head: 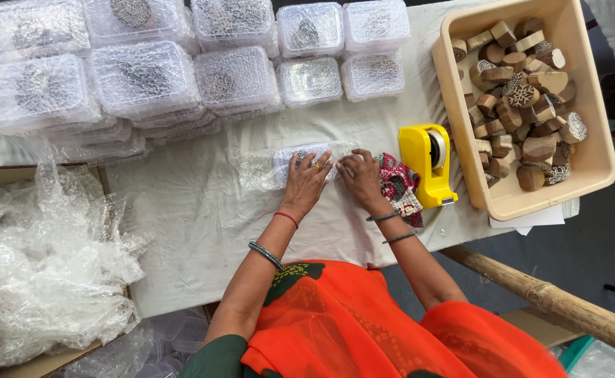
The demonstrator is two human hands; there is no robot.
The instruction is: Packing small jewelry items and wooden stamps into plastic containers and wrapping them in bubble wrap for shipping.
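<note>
Parcel [300, 157] bubble-wrapped | under left hand [306, 178], right hand [358, 175] | both pressing flat

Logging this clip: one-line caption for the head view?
Both hands, left and right, press a bubble-wrapped parcel on the table beside a tape dispenser.

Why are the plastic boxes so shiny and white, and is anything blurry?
Head view: soft, even light, faint shadows; bubble wrap on the boxes glares white, hiding their contents; both hands, left and right, and the wooden blocks look sharp; edges bend slightly.
</note>
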